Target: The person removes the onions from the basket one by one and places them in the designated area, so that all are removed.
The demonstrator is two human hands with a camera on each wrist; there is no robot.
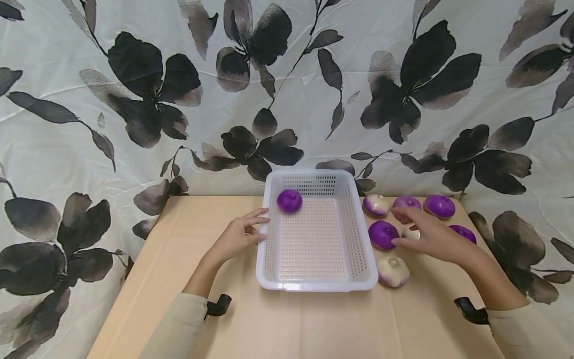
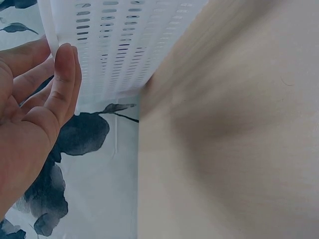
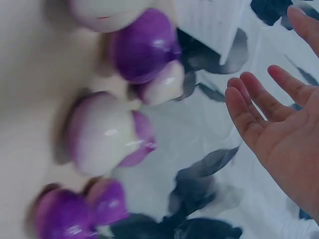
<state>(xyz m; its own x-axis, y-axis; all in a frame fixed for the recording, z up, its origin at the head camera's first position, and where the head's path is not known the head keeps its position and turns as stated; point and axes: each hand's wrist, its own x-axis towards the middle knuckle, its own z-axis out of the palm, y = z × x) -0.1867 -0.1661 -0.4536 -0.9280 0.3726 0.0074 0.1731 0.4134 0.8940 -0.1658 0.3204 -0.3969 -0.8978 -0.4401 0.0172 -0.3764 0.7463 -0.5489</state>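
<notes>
The left hand (image 1: 237,235) holds the left rim of a white perforated plastic basket (image 1: 316,286), its fingertips on the edge. In the left wrist view, the rim lies between the fingers of the left hand (image 2: 40,94). One purple turnip (image 1: 289,201) sits inside the basket, near its far left corner. The right hand (image 1: 437,239) hovers above a group of purple-and-white turnips beside the basket, fingers spread loosely. Nothing is in the grasp of the right hand (image 3: 284,114) in the right wrist view. It partly hides a pale turnip (image 1: 410,232) in the head view.
Several turnips lie right of the basket, including a purple one (image 1: 383,235) near its wall and a whitish one (image 1: 393,270) toward the front. They rest on a light wooden table (image 1: 287,324). A floral cloth (image 1: 314,114) hangs behind the table.
</notes>
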